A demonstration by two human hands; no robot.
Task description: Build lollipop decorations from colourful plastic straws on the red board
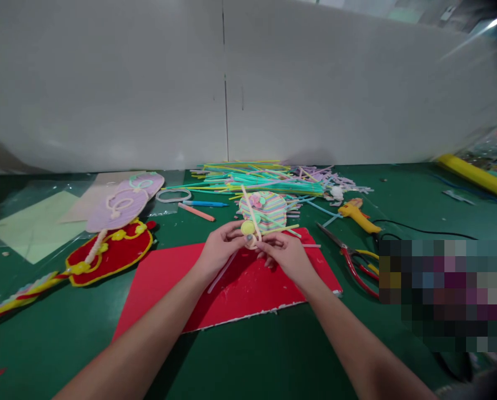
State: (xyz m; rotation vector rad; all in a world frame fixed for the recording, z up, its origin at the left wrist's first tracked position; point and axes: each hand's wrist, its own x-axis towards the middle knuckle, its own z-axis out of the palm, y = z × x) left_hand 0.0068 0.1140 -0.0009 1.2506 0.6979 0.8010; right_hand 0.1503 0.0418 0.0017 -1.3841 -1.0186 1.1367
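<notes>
Fingers pinched, my left hand (pixel 220 248) holds a small pale round coil (pixel 251 242) with a grey dot on it. A yellow disc (pixel 247 227) sits just above the left fingertips; whether it is joined to the coil I cannot tell. My right hand (pixel 285 253) is closed on the lower end of a pale pink strip (pixel 250 208), which stands up at a tilt against the coil. Behind the fingertips is a round striped pastel piece (pixel 273 204) bearing pink and green decorations. Both hands are above a red board (pixel 165 278).
Many coloured strips (pixel 269 180) lie piled along the white partition (pixel 148 83). On the right are a yellow glue gun (pixel 359 216) with its cord and red-handled scissors (pixel 352 264). Leftward lie decorated fan shapes (pixel 119 208), a red fan (pixel 119 261), markers (pixel 206 204) and paper sheets (pixel 35 225).
</notes>
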